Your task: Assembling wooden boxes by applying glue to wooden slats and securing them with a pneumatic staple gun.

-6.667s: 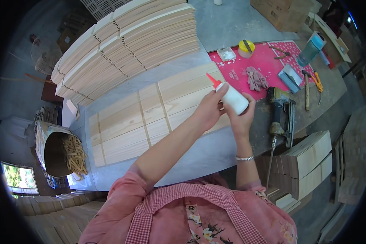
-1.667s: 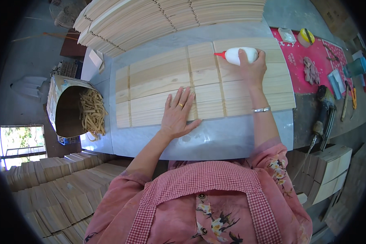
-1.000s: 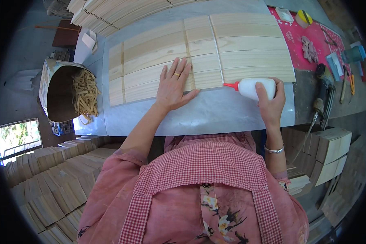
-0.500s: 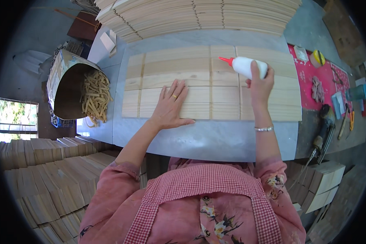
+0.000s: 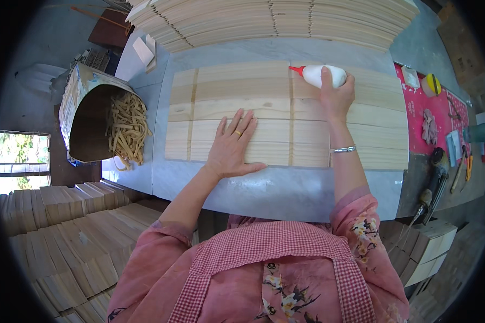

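While the right hand [image 5: 337, 99] grips it, the white bottle [image 5: 328, 77]: held above the pale boards [image 5: 242, 81], toward one o'clock from their middle, taking twelve as away from the body.
Red nozzle [image 5: 296, 69]: points between nine and ten o'clock, its tip at a groove [image 5: 291, 107] near the boards' far edge (whether it touches, I cannot tell).
Bottle's long axis: close to level across the view, from just past nine to just past three.
Right fingers: closed round the bottle body, thumb on the near side.
Left hand [image 5: 231, 145]: flat on the boards toward eight o'clock, holding nothing, fingers apart and aimed near one, thumb toward three.
Pale boards: side by side, long axis nine to three, crossed by grooves running twelve to six.
Tabletop [image 5: 253, 194]: pale grey, marbled, with a soft shine at six.
Board stack [image 5: 285, 24]: at twelve, tall, with notched edges.
Box [image 5: 73, 99]: at nine, its mouth facing the boards, wooden strips [image 5: 128, 129] spilling out.
Pink sheet [image 5: 414, 132]: at three, bearing a yellow-lidded tub [image 5: 431, 85] and a crumpled glove [image 5: 429, 126].
Nail gun [image 5: 436, 183]: at four.
Room: bright window [image 5: 21, 161] near nine; stacked wood [image 5: 81, 237] at eight.
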Tool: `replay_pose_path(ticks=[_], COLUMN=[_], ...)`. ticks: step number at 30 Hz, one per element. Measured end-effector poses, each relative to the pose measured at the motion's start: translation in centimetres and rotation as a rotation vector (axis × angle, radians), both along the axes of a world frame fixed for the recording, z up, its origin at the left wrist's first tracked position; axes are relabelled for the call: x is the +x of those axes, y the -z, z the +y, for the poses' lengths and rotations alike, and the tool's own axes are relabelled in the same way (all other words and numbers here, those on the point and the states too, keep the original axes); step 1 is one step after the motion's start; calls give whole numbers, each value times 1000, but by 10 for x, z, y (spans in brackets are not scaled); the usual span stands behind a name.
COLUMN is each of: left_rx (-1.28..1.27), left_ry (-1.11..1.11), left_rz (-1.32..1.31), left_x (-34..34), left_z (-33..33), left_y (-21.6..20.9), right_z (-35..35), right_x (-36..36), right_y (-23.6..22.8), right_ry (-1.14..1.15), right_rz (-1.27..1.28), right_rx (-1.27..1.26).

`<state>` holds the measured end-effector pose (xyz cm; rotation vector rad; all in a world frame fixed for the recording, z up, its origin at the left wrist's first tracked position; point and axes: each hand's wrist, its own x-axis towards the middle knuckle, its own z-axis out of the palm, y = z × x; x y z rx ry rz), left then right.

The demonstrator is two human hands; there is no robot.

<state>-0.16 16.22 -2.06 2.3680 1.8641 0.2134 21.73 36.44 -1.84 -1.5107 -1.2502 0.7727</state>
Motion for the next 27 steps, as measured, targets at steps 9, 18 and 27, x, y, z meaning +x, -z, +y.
replay_pose_path(ticks=[9, 18, 27], left_rx=[83, 99, 133], left_ry=[4, -8, -39], left_rz=[12, 35, 83], left_x=[-3, -1, -6], left_z=[-2, -1, -3], left_y=[11, 10, 9], right_z=[-87, -171, -191], right_x=[40, 77, 99], right_y=[-5, -17, -28], right_ry=[-42, -104, -228], right_rz=[-45, -36, -61], right_rx=[13, -99, -102])
